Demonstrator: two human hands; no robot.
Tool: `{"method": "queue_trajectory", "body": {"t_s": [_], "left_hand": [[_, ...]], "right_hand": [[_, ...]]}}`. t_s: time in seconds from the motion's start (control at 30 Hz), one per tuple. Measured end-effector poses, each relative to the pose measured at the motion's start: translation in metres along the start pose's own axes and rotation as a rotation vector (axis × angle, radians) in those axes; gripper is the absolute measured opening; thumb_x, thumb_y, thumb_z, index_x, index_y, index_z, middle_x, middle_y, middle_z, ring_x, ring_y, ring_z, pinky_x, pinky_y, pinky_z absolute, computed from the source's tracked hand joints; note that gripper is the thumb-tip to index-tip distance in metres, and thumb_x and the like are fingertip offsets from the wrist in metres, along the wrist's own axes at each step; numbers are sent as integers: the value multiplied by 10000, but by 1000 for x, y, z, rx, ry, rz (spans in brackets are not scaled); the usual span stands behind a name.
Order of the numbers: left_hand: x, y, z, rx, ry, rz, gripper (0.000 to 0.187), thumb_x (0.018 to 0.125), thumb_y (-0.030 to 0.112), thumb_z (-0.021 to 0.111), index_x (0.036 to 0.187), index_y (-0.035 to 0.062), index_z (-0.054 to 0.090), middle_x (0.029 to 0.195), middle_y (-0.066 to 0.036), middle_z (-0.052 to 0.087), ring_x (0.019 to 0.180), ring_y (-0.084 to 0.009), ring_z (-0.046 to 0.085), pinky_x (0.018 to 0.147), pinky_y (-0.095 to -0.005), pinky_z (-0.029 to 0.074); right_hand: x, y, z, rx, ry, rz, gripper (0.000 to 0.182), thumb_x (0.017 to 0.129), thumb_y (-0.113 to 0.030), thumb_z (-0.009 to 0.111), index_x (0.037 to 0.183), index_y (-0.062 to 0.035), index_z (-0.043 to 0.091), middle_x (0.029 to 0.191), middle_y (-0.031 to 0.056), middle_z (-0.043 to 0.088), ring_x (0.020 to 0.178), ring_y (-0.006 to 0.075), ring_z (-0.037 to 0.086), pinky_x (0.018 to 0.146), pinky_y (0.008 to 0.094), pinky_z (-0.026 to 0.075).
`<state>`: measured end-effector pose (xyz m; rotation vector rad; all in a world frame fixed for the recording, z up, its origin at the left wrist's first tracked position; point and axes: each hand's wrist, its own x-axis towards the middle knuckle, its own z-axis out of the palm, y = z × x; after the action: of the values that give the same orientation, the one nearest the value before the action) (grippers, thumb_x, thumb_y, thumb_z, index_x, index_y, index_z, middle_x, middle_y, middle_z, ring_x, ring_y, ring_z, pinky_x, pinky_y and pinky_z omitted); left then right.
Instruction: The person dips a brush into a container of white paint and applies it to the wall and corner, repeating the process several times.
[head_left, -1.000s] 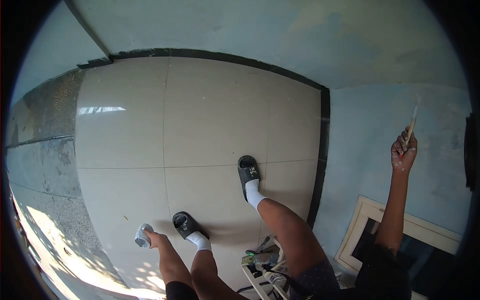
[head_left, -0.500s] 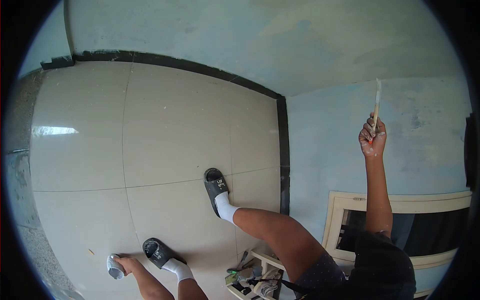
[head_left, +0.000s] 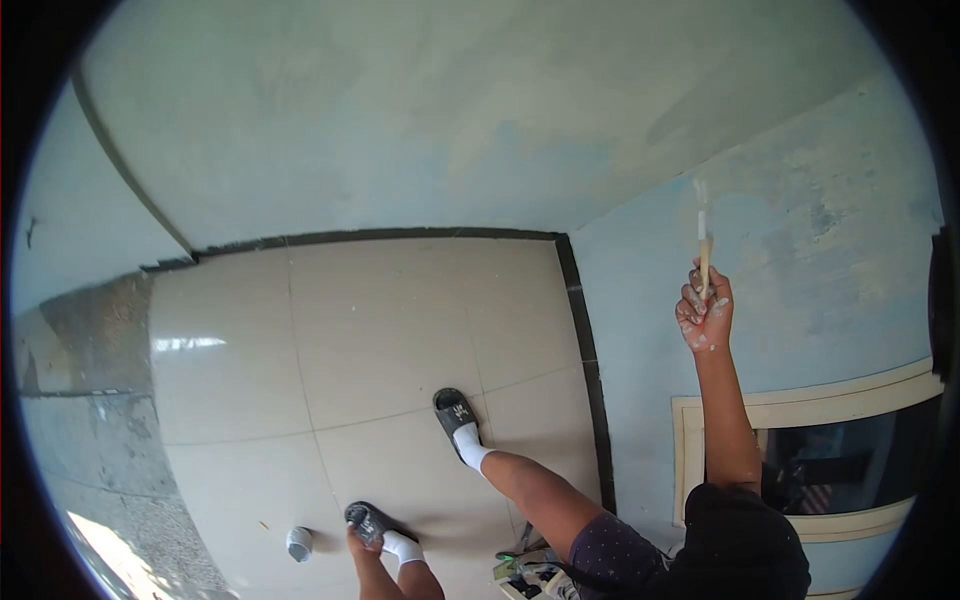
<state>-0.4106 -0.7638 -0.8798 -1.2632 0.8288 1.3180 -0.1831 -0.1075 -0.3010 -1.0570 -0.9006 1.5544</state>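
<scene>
My right hand [head_left: 706, 312], spotted with white paint, is closed around the wooden handle of a paintbrush [head_left: 704, 245]. The brush points up along the pale blue wall [head_left: 640, 290], and its whitish bristle end is blurred near the seam between two walls. Low down, my left hand [head_left: 366, 532] is by the black slipper on my foot [head_left: 388, 518], partly overlapping it. Nothing shows in this hand, and its fingers look loosely apart. A white, paint-smeared cup [head_left: 299, 543] stands on the tiled floor just left of it.
A cream-framed window [head_left: 800, 405] is at the lower right. Beside my leg, a small rack or stool [head_left: 535, 575] bears several tools. Dark skirting [head_left: 590, 345] edges the tiles [head_left: 390, 320]. Rough concrete [head_left: 110, 440] lies at the left.
My left hand has let go of the cup and moved right, away from it. The view has tilted upward. My right hand still holds the brush, now with its tip below the wall seam.
</scene>
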Motion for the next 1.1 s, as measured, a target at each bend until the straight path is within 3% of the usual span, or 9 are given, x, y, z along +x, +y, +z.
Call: {"method": "queue_trajectory", "body": {"t_s": [0.07,0.2,0.3,0.43,0.57,0.63,0.87,0.97,1.1], "left_hand": [[-66,-22,86,138,300,40,587,866,451,561,1327,116,422,1300,-123,477,1147,-298,494,918,-478,420],[-174,-40,244,656,96,121,411,894,280,584,1232,84,457,1188,-127,531,1123,-312,506,875,-462,453],[-242,-56,362,897,1,223,462,888,138,601,1308,56,426,1211,-162,554,1054,-334,577,851,-441,505],[-299,-84,473,1145,-256,353,391,928,138,546,1253,-57,452,1230,-241,561,1084,-353,598,880,-405,535],[-373,-136,587,1250,-312,447,356,940,183,542,1202,-55,502,1139,-204,618,1000,-304,639,832,-376,546],[-403,-173,640,1329,-354,580,310,948,244,547,1061,-41,593,898,-145,676,815,-236,679,720,-330,558],[-445,-264,729,1590,-437,761,405,965,344,528,843,-21,654,608,-58,607,544,-156,625,552,-263,515],[-435,-268,742,1650,-493,658,412,966,366,510,908,-20,643,699,-81,645,646,-173,648,606,-279,517],[-409,-230,736,1821,-267,511,374,931,387,533,1098,57,590,988,-104,659,936,-228,624,762,-385,505]], "right_hand": [[7,-36,13,39,89,47,235,936,-213,483,1040,-17,561,679,-4,482,402,64,352,320,186,292],[25,-104,7,85,127,48,270,937,-252,478,1077,-27,533,681,-7,474,410,47,344,354,184,275],[33,-146,-13,55,114,35,310,914,-284,507,1082,-24,523,683,-6,484,407,47,333,369,188,262],[35,-192,-33,13,36,84,307,902,-272,515,1064,-13,544,691,11,508,398,44,325,372,196,248],[55,-229,-29,-62,-40,114,257,947,-258,481,1020,-25,561,678,4,503,405,48,343,389,215,256],[73,-243,-33,-49,-63,121,254,956,-259,471,1015,-29,562,679,1,500,410,48,348,396,218,261],[106,-287,-49,17,-19,106,259,980,-265,440,1014,-42,567,663,-18,478,446,45,372,412,211,280],[116,-294,-61,15,1,73,263,985,-268,436,1010,-44,570,661,-24,476,457,40,381,413,203,292],[133,-308,-65,14,14,57,245,984,-250,443,1006,-43,571,654,-26,473,465,34,388,415,192,304]]}}
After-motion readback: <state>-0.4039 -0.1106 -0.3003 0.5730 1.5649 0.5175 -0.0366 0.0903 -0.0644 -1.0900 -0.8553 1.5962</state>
